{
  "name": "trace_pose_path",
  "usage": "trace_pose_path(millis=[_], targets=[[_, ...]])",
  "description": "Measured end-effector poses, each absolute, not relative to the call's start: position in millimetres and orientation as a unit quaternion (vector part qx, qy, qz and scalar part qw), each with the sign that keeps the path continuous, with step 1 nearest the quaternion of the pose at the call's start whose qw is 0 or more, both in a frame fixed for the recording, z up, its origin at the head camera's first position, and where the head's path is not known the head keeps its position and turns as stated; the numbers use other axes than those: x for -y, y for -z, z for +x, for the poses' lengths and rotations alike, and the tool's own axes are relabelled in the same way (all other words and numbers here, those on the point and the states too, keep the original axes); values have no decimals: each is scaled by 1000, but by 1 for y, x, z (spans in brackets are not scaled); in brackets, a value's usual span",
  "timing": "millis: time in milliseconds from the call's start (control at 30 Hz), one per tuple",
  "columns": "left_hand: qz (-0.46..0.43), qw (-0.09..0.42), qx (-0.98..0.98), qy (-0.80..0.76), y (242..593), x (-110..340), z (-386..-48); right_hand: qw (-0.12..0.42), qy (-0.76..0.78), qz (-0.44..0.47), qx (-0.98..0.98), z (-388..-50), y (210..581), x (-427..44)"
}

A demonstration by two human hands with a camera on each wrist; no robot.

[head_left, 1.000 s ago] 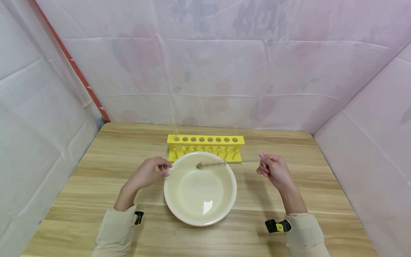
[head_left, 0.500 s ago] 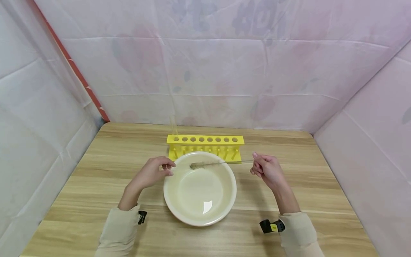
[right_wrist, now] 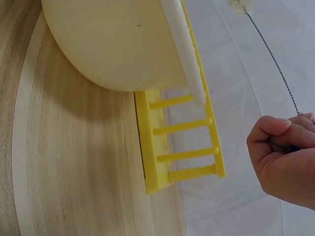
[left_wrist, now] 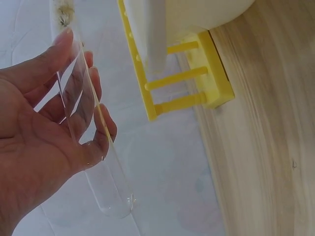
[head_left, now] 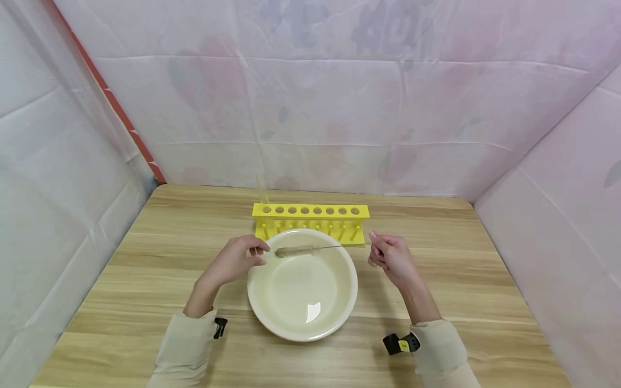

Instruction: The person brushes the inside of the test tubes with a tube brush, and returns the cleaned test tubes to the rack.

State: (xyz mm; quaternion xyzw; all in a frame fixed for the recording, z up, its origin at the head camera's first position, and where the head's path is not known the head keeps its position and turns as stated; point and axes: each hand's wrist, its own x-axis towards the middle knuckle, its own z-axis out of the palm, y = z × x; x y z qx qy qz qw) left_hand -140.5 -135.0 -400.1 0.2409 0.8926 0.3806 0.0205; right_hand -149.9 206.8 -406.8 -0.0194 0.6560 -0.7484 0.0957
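My left hand (head_left: 236,261) holds a clear glass test tube (left_wrist: 109,189) between thumb and fingers, its rounded closed end toward the wrist side in the left wrist view. The right hand (head_left: 394,258) pinches the thin twisted-wire handle (right_wrist: 276,66) of a test tube brush. The brush's bristle head (head_left: 293,251) lies inside the tube, pressed slim toward its tip near the left fingers. Both tube and brush are held roughly level above the far part of a cream basin (head_left: 303,337). In the head view the tube's outline is faint against the basin.
Behind the basin stands a yellow test tube rack (head_left: 310,211) with a row of holes and pegs. Another clear test tube (head_left: 262,189) stands upright in its leftmost hole. A wood-grain table (head_left: 485,302) bears everything, with white sheeting (head_left: 320,108) hung around it.
The right hand has moved left, pushing the brush deeper into the test tube. The bristle head now reaches close to the left fingers. My left hand has shifted slightly right.
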Motion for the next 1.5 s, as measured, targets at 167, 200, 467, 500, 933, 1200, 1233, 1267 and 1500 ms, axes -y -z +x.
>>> trace_pose_path(millis=[167,200,467,500,933,1200,1233,1267,1500], targets=[[234,23,-897,-373,398,130,-140,99,756,-11,-647,-150,407,-201],[233,23,-898,-373,397,129,-140,100,757,-10,-646,-151,408,-200],[243,29,-892,-380,392,118,-141,108,757,-22,-644,-151,407,-182],[247,33,-891,-380,391,115,-141,114,755,-29,-645,-151,407,-178],[269,52,-881,-386,386,93,-143,131,747,-28,-651,-148,410,-147],[272,67,-876,-393,385,91,-143,130,741,-29,-658,-146,408,-146],[271,71,-875,-395,385,92,-143,126,737,-33,-663,-145,407,-147],[271,74,-874,-396,385,92,-143,121,732,-37,-669,-145,406,-147],[279,98,-863,-410,382,96,-143,74,705,-69,-702,-144,404,-148]])
